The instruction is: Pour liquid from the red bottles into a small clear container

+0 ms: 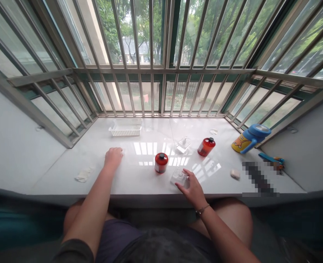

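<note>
On the white sill, right of centre, lies a small clear plastic box (179,176). My right hand (193,187) has its thumb and fingers around the box's right side, the thumb at the near edge and the fingertips at the far edge. My left hand (113,157) rests on the sill to the left, fingers curled together; whatever they hold is hidden. Between the hands stands a red bottle (161,163) with a black cap. Farther back are a second clear box (183,145) and another black-capped red bottle (206,147), which looks tilted.
A white plastic basket (125,128) stands at the back left. Crumpled white tissue (84,175) lies at the left. To the right are a blue and yellow cup (251,138), a small pale block (235,174) and a blue strap (271,159). Metal bars (164,71) line the window.
</note>
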